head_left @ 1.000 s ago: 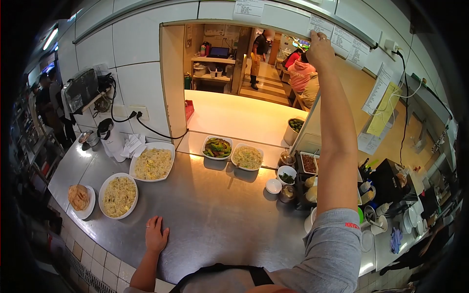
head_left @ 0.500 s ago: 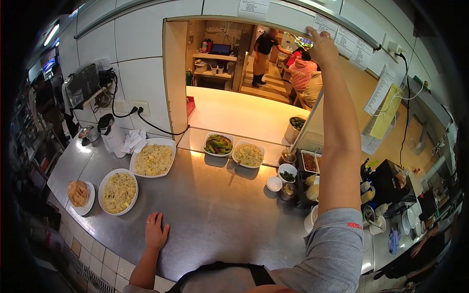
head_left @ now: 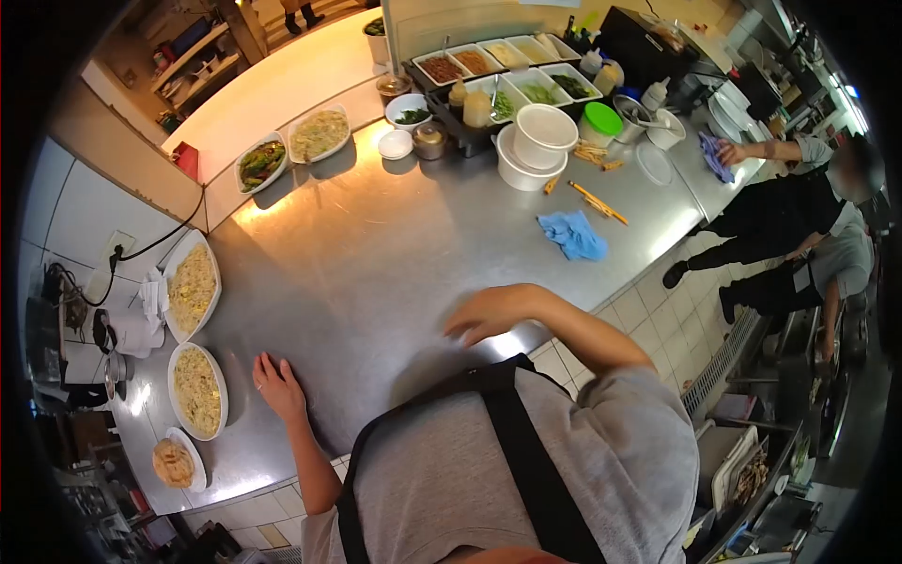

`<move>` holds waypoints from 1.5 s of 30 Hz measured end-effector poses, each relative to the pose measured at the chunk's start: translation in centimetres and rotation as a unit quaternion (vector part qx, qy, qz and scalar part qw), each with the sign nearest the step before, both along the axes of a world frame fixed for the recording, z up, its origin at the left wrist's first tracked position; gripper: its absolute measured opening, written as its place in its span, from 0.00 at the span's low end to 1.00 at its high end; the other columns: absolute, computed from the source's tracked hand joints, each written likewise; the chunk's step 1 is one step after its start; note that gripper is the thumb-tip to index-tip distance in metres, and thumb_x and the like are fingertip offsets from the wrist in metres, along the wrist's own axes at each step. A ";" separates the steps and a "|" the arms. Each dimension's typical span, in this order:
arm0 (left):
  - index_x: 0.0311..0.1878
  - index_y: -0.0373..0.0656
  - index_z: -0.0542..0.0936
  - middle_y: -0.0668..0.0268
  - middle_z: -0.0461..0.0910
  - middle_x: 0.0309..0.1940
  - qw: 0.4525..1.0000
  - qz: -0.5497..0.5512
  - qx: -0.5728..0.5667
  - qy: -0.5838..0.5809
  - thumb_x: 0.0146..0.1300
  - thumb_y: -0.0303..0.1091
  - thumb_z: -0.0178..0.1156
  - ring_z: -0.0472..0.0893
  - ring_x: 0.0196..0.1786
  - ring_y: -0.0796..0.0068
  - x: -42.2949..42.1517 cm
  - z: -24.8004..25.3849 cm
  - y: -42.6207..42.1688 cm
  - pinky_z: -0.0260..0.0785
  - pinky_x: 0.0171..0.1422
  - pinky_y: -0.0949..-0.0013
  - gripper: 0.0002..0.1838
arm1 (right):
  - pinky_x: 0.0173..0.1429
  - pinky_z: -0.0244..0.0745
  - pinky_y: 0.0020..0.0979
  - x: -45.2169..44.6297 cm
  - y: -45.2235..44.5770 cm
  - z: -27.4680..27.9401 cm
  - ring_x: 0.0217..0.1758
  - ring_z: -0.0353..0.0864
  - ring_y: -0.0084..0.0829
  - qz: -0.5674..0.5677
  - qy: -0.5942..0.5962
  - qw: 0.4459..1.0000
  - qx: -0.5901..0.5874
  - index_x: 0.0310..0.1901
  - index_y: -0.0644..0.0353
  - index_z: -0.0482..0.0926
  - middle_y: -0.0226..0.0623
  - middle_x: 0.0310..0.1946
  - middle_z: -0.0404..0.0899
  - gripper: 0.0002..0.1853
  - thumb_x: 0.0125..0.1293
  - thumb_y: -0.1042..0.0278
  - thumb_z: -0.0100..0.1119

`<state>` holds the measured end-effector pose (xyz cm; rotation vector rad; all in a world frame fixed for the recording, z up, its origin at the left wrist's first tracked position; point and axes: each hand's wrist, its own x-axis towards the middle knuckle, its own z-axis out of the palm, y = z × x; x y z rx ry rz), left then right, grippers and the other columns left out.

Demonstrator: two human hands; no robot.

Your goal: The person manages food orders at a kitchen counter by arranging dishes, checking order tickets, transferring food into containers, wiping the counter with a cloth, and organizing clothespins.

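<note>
My left hand rests on the steel counter with its fingers apart and nothing in it. Over the counter's near edge hovers my right hand, slightly blurred, fingers loosely extended and holding nothing. Left of my left hand are an oval bowl of fried rice, a squarish bowl of fried rice and a plate with a browned round item. At the counter's back edge stand a dish of green vegetables and a smaller dish of rice.
A blue cloth and orange pens lie on the right, near stacked white tubs. Ingredient trays line the back. Two people stand at the right; one person's hand touches a purple cloth.
My right hand has come down from the paper slips above the opening to over the counter. The view has tilted down and turned right. My left hand stays on the counter.
</note>
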<state>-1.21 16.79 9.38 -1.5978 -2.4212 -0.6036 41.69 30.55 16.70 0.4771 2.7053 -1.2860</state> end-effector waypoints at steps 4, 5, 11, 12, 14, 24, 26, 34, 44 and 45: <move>0.57 0.33 0.72 0.51 0.66 0.60 0.998 -0.002 0.025 -0.054 0.63 0.39 0.53 0.64 0.63 0.51 1.7 -0.4 0.9 0.57 0.66 0.57 0.22 | 0.47 0.74 0.33 13.2 -0.6 0.3 0.42 0.79 0.28 -0.484 0.017 0.871 -0.079 0.42 0.59 0.80 0.40 0.40 0.82 0.11 0.62 0.64 0.55; 0.54 0.34 0.73 0.51 0.69 0.58 0.997 -0.027 0.024 -0.073 0.62 0.37 0.54 0.67 0.60 0.52 3.0 0.1 1.9 0.59 0.65 0.58 0.21 | 0.46 0.74 0.34 15.7 0.6 0.2 0.42 0.80 0.29 -0.552 0.042 0.832 -0.040 0.41 0.59 0.80 0.41 0.41 0.81 0.11 0.61 0.64 0.56; 0.52 0.35 0.75 0.50 0.71 0.56 0.968 -0.172 -0.025 -0.180 0.62 0.37 0.54 0.71 0.58 0.52 19.1 2.9 10.1 0.62 0.63 0.61 0.19 | 0.49 0.72 0.37 20.3 5.0 -2.9 0.48 0.75 0.41 -0.453 0.041 0.811 0.369 0.42 0.57 0.80 0.42 0.47 0.76 0.13 0.56 0.62 0.62; 0.53 0.35 0.75 0.50 0.71 0.56 0.963 -0.190 -0.042 -0.185 0.62 0.37 0.54 0.70 0.59 0.52 21.5 2.8 11.5 0.61 0.64 0.60 0.20 | 0.50 0.71 0.38 20.4 5.1 -4.4 0.49 0.74 0.43 -0.376 0.062 0.819 0.429 0.42 0.56 0.80 0.42 0.47 0.76 0.14 0.55 0.61 0.62; 0.58 0.35 0.70 0.51 0.67 0.61 0.956 -0.231 -0.048 -0.172 0.62 0.39 0.54 0.66 0.63 0.52 25.1 1.3 15.0 0.58 0.67 0.59 0.24 | 0.54 0.70 0.39 20.2 4.2 -6.2 0.53 0.72 0.45 -0.357 0.101 0.812 0.450 0.43 0.57 0.79 0.42 0.46 0.76 0.14 0.54 0.64 0.62; 0.65 0.34 0.61 0.49 0.60 0.66 0.975 -0.220 -0.043 0.010 0.65 0.45 0.49 0.59 0.68 0.53 32.3 -0.9 26.7 0.53 0.70 0.54 0.30 | 0.55 0.70 0.40 15.6 7.8 -2.6 0.50 0.75 0.46 -0.307 0.334 0.866 0.208 0.43 0.59 0.77 0.45 0.48 0.75 0.10 0.58 0.76 0.57; 0.62 0.36 0.66 0.50 0.66 0.62 0.966 -0.235 -0.059 -0.093 0.65 0.41 0.49 0.66 0.64 0.53 34.6 0.6 23.6 0.59 0.66 0.54 0.25 | 0.55 0.70 0.39 11.7 10.7 -1.8 0.52 0.74 0.47 -0.301 0.357 0.857 0.219 0.45 0.60 0.76 0.47 0.50 0.74 0.11 0.59 0.76 0.55; 0.54 0.37 0.74 0.63 0.75 0.42 0.896 -0.155 0.167 -0.380 0.67 0.33 0.51 0.77 0.42 0.76 38.4 5.2 19.6 0.71 0.43 0.75 0.16 | 0.61 0.61 0.46 4.3 14.9 -10.7 0.60 0.67 0.42 -0.121 0.300 0.871 0.370 0.46 0.61 0.76 0.46 0.51 0.72 0.16 0.56 0.69 0.50; 0.48 0.37 0.77 0.66 0.78 0.27 0.787 -0.106 -0.025 -0.607 0.59 0.28 0.52 0.77 0.24 0.78 44.2 5.5 30.7 0.73 0.26 0.75 0.14 | 0.52 0.69 0.41 27.2 7.2 -6.1 0.49 0.74 0.41 -0.288 0.251 0.914 0.137 0.37 0.53 0.77 0.40 0.44 0.77 0.14 0.45 0.73 0.61; 0.48 0.36 0.77 0.64 0.78 0.27 0.787 -0.102 -0.021 -0.608 0.59 0.27 0.52 0.77 0.23 0.77 43.8 5.2 30.3 0.74 0.25 0.75 0.15 | 0.50 0.70 0.41 30.2 7.6 -6.1 0.49 0.75 0.41 -0.331 0.271 0.845 0.320 0.37 0.53 0.77 0.41 0.44 0.77 0.14 0.44 0.73 0.61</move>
